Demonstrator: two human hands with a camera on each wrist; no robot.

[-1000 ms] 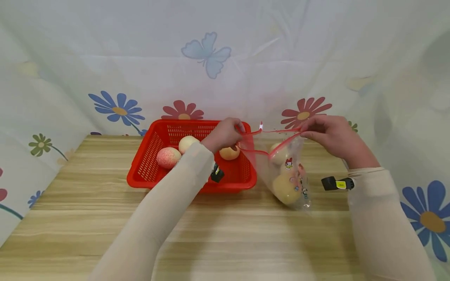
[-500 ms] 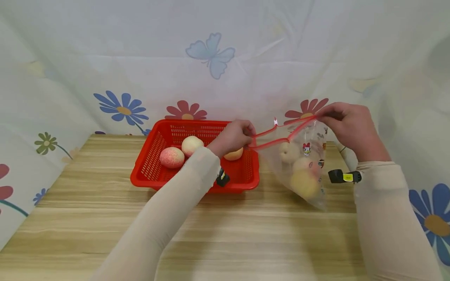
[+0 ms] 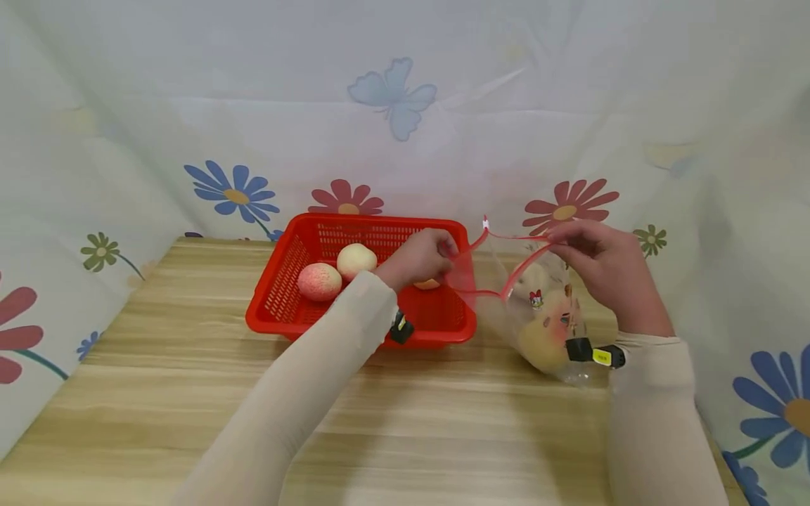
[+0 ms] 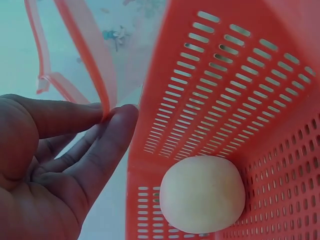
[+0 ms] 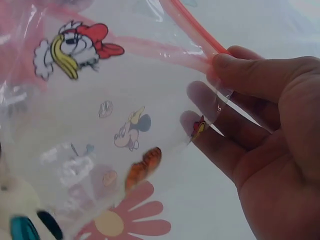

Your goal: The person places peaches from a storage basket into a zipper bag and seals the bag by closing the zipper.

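Note:
A clear zip bag (image 3: 544, 341) with a red zip edge and cartoon prints hangs between my hands, right of the basket. Several pale round fruits, seemingly peaches, lie in its lower part. My left hand (image 3: 419, 260) pinches the left end of the bag's mouth between thumb and finger, over the basket's right side. My right hand (image 3: 612, 273) pinches the opposite end, and the mouth gapes between them. In the right wrist view its other fingers (image 5: 205, 100) sit behind the clear film. Whether the bag's bottom touches the table cannot be told.
A red slotted basket (image 3: 361, 337) stands on the wood-grain table (image 3: 405, 436). Inside are a pink-speckled peach (image 3: 319, 282), a cream peach (image 3: 356, 261) and another fruit (image 3: 427, 284) mostly behind my left hand. A flower-printed cloth (image 3: 481, 140) hangs at the back.
The bag was lifted and its mouth drawn narrow half a second ago. Now my right hand is lower and nearer the left one, and the mouth gapes wider. Both hands keep their pinch.

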